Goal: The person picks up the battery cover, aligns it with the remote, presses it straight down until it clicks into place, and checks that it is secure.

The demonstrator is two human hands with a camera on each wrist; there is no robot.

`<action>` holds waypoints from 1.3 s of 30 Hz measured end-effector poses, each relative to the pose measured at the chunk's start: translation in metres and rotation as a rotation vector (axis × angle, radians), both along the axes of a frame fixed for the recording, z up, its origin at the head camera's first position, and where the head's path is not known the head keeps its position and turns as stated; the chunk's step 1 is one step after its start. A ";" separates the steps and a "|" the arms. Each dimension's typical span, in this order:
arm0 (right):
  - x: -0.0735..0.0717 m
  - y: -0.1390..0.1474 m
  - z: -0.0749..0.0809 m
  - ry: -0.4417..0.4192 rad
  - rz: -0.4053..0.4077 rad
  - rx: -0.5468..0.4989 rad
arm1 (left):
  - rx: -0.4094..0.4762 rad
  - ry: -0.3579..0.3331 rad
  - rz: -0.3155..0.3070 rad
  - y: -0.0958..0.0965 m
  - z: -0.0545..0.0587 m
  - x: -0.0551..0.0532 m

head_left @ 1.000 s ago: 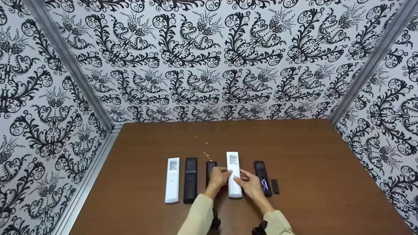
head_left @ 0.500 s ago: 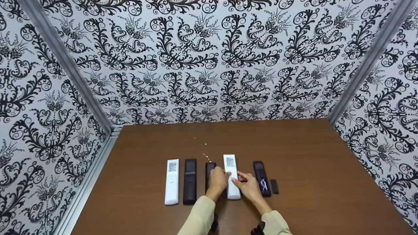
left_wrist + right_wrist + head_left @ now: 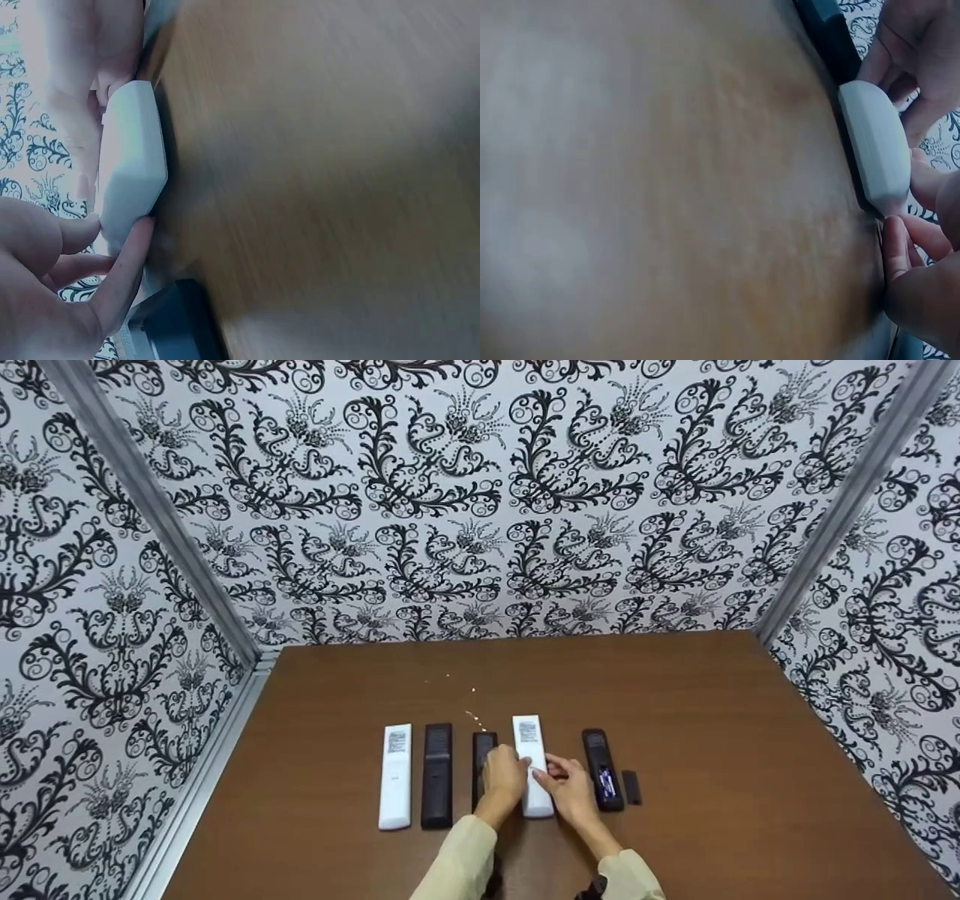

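A white remote control (image 3: 534, 791) lies back side up in the row on the table, its printed label at the far end. My left hand (image 3: 504, 776) holds its left edge, thumb on the upper face and fingers along the side. Opposite, my right hand (image 3: 571, 791) pinches the right edge, thumb on top. Both wrist views show the remote's near end (image 3: 133, 157) low over the wood; whether it fully touches the table cannot be told. A black remote (image 3: 485, 742) beside my left hand is partly hidden by it.
Farther left lie another white remote (image 3: 395, 780) and a black remote (image 3: 437, 780). On the right, a black remote (image 3: 602, 769) has its battery compartment uncovered, batteries showing, with a small dark cover (image 3: 631, 787) beside it. Patterned walls enclose the brown table (image 3: 712, 720).
The white remote and both hands have shifted slightly left and toward me since the first frame. Over the last half second they hardly move, and both hands keep hold.
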State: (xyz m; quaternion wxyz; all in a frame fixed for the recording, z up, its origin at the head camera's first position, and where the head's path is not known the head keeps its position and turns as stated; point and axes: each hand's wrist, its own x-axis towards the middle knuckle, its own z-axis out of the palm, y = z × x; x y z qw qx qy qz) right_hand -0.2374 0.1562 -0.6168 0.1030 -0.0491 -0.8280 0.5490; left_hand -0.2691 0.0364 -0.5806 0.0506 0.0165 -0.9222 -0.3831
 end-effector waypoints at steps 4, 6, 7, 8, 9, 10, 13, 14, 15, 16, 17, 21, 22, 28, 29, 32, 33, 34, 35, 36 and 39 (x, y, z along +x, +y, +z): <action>0.004 0.004 0.000 0.014 -0.024 -0.023 | 0.027 0.031 -0.019 0.001 0.003 0.003; 0.008 0.006 0.002 0.000 -0.023 -0.072 | 0.025 0.054 -0.022 0.000 0.005 0.004; 0.011 0.008 0.005 -0.012 -0.024 -0.101 | 0.021 0.074 -0.020 0.001 0.007 0.005; 0.014 0.011 0.007 -0.024 -0.026 -0.138 | 0.014 0.096 -0.013 0.001 0.009 0.005; 0.017 0.014 0.010 -0.038 -0.034 -0.182 | 0.007 0.124 -0.006 0.003 0.010 0.006; 0.021 0.017 0.014 -0.052 -0.048 -0.220 | 0.004 0.150 0.004 0.004 0.012 0.006; 0.029 0.029 0.025 -0.084 -0.115 -0.293 | 0.005 0.211 0.030 0.013 0.016 0.007; 0.031 0.034 0.029 -0.088 -0.140 -0.307 | 0.005 0.218 0.035 0.016 0.017 0.007; 0.033 0.038 0.032 -0.090 -0.164 -0.317 | 0.010 0.227 0.033 0.021 0.018 0.008; 0.035 0.044 0.035 -0.095 -0.187 -0.314 | 0.012 0.229 0.031 0.025 0.019 0.009; 0.036 0.049 0.038 -0.098 -0.203 -0.308 | 0.016 0.234 0.022 0.030 0.019 0.010; 0.043 0.071 0.045 -0.123 -0.271 -0.270 | 0.071 0.207 -0.033 0.053 0.023 0.015; 0.044 0.076 0.046 -0.128 -0.285 -0.257 | 0.092 0.182 -0.042 0.058 0.024 0.017; 0.052 0.100 0.043 -0.135 -0.284 -0.176 | 0.184 0.005 -0.034 0.087 0.027 0.024; 0.053 0.103 0.042 -0.148 -0.279 -0.165 | 0.178 -0.016 -0.029 0.090 0.027 0.026; 0.057 0.111 0.040 -0.208 -0.262 -0.148 | 0.158 -0.066 -0.027 0.098 0.028 0.030; 0.058 0.114 0.039 -0.232 -0.255 -0.138 | 0.151 -0.083 -0.030 0.101 0.028 0.032; 0.059 0.116 0.037 -0.256 -0.245 -0.129 | 0.152 -0.097 -0.030 0.104 0.028 0.033; 0.060 0.118 0.037 -0.280 -0.234 -0.118 | 0.150 -0.104 -0.032 0.107 0.027 0.034; 0.060 0.120 0.036 -0.296 -0.224 -0.111 | 0.158 -0.112 -0.034 0.110 0.027 0.035; 0.062 0.125 0.033 -0.325 -0.206 -0.088 | 0.177 -0.125 -0.038 0.120 0.024 0.037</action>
